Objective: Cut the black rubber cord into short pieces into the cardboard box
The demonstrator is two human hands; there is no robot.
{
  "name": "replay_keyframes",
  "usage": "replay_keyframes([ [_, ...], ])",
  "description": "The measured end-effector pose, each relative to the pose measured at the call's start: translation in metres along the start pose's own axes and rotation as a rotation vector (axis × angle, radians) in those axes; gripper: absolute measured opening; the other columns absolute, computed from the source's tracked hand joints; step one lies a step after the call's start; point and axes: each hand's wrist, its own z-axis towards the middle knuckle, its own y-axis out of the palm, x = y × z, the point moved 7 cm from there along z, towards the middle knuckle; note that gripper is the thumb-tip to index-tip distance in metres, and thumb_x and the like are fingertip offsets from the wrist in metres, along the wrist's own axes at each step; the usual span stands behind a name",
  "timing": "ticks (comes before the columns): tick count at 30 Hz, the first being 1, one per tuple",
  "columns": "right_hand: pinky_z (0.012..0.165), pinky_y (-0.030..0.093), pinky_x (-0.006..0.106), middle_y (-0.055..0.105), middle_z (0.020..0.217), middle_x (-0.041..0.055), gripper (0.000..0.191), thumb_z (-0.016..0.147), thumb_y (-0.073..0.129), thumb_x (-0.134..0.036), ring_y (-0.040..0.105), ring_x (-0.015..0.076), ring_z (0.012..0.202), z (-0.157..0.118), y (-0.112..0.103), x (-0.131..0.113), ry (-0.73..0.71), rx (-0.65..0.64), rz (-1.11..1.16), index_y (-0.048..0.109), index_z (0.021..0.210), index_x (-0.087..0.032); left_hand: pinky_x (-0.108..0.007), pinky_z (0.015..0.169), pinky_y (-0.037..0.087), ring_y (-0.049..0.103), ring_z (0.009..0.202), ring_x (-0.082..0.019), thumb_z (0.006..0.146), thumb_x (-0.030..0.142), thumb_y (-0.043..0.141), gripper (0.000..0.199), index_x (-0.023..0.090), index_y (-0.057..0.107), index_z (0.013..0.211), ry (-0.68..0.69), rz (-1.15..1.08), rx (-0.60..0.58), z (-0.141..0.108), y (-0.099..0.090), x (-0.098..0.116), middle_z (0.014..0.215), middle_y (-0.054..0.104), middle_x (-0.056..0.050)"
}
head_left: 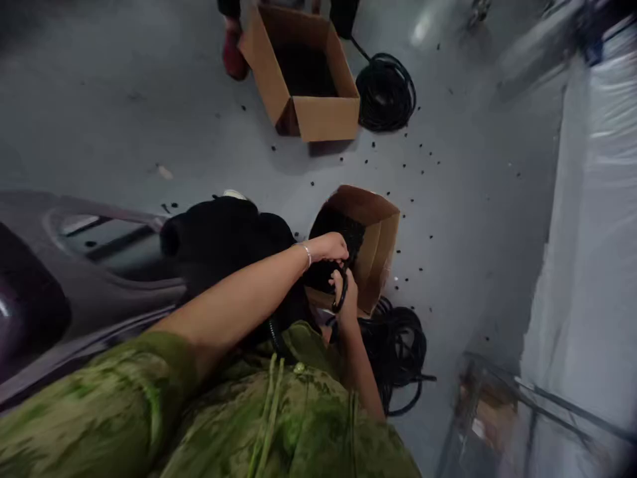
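Note:
My left hand (332, 247), with a bracelet at its wrist, is closed in a pinch over a cardboard box (382, 255). Whatever thin dark thing sits in its fingers is too small to make out. Just below it, my right hand (348, 295) is wrapped round a pair of scissors, whose black loop handle (341, 299) shows against the palm; the blades are hidden. Inside the box lies a heap of small black pieces (351, 231). Beside the box, near my right forearm, a loose coil of black hose (398, 345) rests on the floor.
Ahead stands a larger open cardboard box (326, 118) with dark contents, a second black hose coil (385, 93) beside it. A person's red shoe (233, 56) is at its left. Small black bits dot the floor. A grey plastic chair (124, 265) is at left, a metal-framed cart (497, 398) at lower right.

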Motion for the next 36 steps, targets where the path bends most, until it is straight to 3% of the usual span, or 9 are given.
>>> replay_keyframes([
  [12, 0.059, 0.045, 0.025, 0.067, 0.073, 0.0019, 0.054, 0.094, 0.047, -0.061, 0.058, 0.0152, 0.061, -0.006, -0.005, -0.006, -0.042, 0.131, -0.153, 0.071, 0.109, -0.016, -0.020, 0.044, 0.026, 0.036, 0.042, -0.006, 0.074, 0.011, 0.063, 0.011, 0.013, 0.064, 0.064, -0.065, -0.059, -0.004, 0.010, 0.009, -0.011, 0.051, 0.050, 0.004],
  [23, 0.046, 0.038, 0.023, 0.051, 0.050, -0.0050, 0.052, 0.091, 0.050, -0.063, 0.050, 0.0122, 0.042, -0.015, -0.001, 0.011, -0.025, 0.111, -0.197, 0.074, 0.094, -0.016, -0.023, 0.047, 0.027, 0.034, 0.043, -0.007, 0.078, 0.011, 0.061, 0.012, 0.012, 0.067, 0.068, -0.170, -0.011, -0.007, 0.012, 0.012, -0.023, 0.051, 0.051, 0.003],
  [31, 0.047, 0.041, 0.021, 0.060, 0.061, -0.0030, 0.051, 0.090, 0.053, -0.057, 0.054, 0.0114, 0.048, -0.013, 0.001, 0.017, 0.028, 0.081, -0.067, 0.071, 0.114, -0.015, -0.023, 0.047, 0.028, 0.037, 0.044, -0.007, 0.080, 0.013, 0.062, 0.012, 0.011, 0.068, 0.069, -0.158, -0.020, 0.002, 0.015, 0.009, -0.026, 0.054, 0.055, 0.002],
  [36, 0.066, 0.052, 0.027, 0.070, 0.084, 0.0036, 0.052, 0.089, 0.057, -0.053, 0.064, 0.0150, 0.067, -0.010, 0.002, 0.023, 0.009, 0.035, 0.054, 0.067, 0.124, -0.016, -0.022, 0.049, 0.031, 0.040, 0.046, -0.007, 0.079, 0.014, 0.064, 0.011, 0.011, 0.068, 0.069, -0.144, -0.009, -0.011, 0.016, 0.009, -0.027, 0.056, 0.058, 0.000],
])
